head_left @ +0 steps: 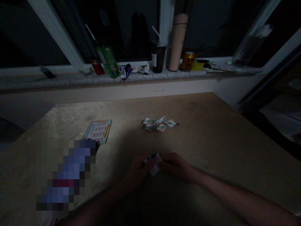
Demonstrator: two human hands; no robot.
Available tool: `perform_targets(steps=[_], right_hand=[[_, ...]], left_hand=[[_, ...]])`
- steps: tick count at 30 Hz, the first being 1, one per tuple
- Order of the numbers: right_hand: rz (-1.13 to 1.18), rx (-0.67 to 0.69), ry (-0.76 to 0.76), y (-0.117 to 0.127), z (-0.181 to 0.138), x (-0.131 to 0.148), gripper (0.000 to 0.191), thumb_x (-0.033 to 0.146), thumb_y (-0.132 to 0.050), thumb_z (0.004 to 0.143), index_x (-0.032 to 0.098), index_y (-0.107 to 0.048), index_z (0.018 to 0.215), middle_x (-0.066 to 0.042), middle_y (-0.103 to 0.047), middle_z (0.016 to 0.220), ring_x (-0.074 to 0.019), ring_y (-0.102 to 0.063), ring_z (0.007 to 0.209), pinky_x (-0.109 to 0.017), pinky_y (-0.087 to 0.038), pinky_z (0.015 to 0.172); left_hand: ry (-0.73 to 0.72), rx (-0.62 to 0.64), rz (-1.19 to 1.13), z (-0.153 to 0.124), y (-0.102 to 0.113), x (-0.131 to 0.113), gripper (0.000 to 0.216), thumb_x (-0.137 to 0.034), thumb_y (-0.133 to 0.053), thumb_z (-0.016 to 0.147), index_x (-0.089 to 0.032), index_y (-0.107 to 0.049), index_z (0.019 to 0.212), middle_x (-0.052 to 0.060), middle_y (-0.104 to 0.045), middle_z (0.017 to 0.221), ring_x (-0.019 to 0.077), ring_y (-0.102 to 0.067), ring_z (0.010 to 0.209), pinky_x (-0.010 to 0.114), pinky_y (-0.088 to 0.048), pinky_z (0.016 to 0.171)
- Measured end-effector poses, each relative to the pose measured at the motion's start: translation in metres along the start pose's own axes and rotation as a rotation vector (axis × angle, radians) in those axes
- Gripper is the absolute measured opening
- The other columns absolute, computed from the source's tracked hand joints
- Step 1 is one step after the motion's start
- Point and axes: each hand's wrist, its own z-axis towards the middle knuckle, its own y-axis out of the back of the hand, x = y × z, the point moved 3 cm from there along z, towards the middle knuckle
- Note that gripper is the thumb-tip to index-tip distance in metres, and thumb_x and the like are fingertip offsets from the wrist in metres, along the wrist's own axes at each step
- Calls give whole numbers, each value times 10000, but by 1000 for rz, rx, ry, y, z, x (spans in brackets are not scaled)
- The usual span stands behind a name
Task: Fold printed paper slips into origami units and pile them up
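Dim light falls on the brown table (pixel 211 131) below a cluttered windowsill (pixel 70 80). Your left hand (pixel 137 171) and right hand (pixel 175 166) meet low at its centre, both pinching one small printed packet (pixel 154 163). A pile of similar packets (pixel 160 123) lies farther away, a printed card (pixel 98 130) to its left.

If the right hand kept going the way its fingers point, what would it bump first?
The right hand points left, so first comes the small printed packet it pinches, then probably the left hand holding the packet's other side.
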Motion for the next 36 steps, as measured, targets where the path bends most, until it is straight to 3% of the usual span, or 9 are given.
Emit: perform_targets(steps=[3,6,10,20,27,36], right_hand=[[59,-20,-23,1,-1,1,331,437,-489,852,132,-613,811,-7,-556,723,-122,-483,653,-228,-396,626],[84,-46,-26,1,-1,-1,324,433,-506,842,138,-625,782,-10,-577,726,-127,-501,660,-230,-407,635],[61,-92,-1,0,1,-6,313,412,-503,848,136,-617,755,-3,-565,690,-116,-497,626,-211,-399,591],[20,-33,23,0,1,3,369,459,-449,865,144,-591,736,7,-535,670,-114,-466,617,-221,-387,590],[-115,-162,-65,7,4,-10,445,518,-497,810,150,-472,560,39,-355,540,-80,-311,508,-206,-261,463],[-40,-166,-70,10,1,-7,452,543,-491,800,153,-462,574,33,-363,556,-81,-308,517,-208,-250,461]], left_hand=[[-9,-59,66,-2,1,-1,344,-397,-372,853,-165,-569,694,8,-567,691,159,-504,660,244,-423,640],[-13,-34,124,-3,-1,-2,374,-388,-316,879,-178,-543,668,9,-560,667,155,-488,632,246,-415,635],[-32,-1,138,-1,-4,-2,388,-384,-304,885,-183,-516,630,4,-541,618,146,-478,578,245,-403,602],[-132,19,160,-1,-4,-6,378,-333,-314,891,-177,-505,605,-1,-523,604,146,-471,596,244,-369,591],[-54,-31,115,0,-2,-2,382,-355,-290,889,-186,-480,604,-12,-489,575,141,-456,556,242,-362,572],[22,4,4,3,-2,0,428,-431,-330,872,-181,-439,542,-41,-410,514,111,-389,491,214,-307,494]])
